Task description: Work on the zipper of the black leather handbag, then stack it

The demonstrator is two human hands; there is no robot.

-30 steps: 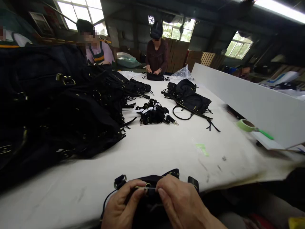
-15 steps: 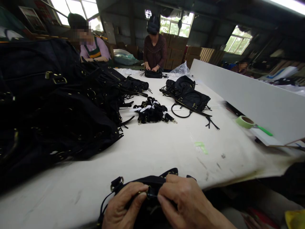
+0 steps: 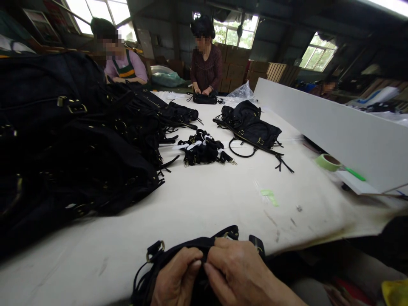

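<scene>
A black handbag (image 3: pixel 194 243) with brass-coloured rings lies at the table's near edge, partly covered by my hands. My left hand (image 3: pixel 178 274) is closed in a pinch at the bag's upper middle. Beside it, my right hand (image 3: pixel 239 267) is also closed, thumb and fingers pinching the black material at the same spot. The small part between the fingertips is hidden. A strap tab with a ring (image 3: pixel 155 250) sticks up at the bag's left end, and a thin black cord hangs below it.
A large heap of black bags (image 3: pixel 79 140) covers the left side. Black straps with clips (image 3: pixel 204 148) lie mid-table, near another black bag (image 3: pixel 251 127). Green tape (image 3: pixel 328 162) and a green-handled tool (image 3: pixel 355 174) sit by a white board (image 3: pixel 318 119). Co-workers stand beyond.
My left hand has moved slightly right, closer to my right hand. The dark strap piece and metal seen between my fingers are now hidden. More of the bag's right tab shows.
</scene>
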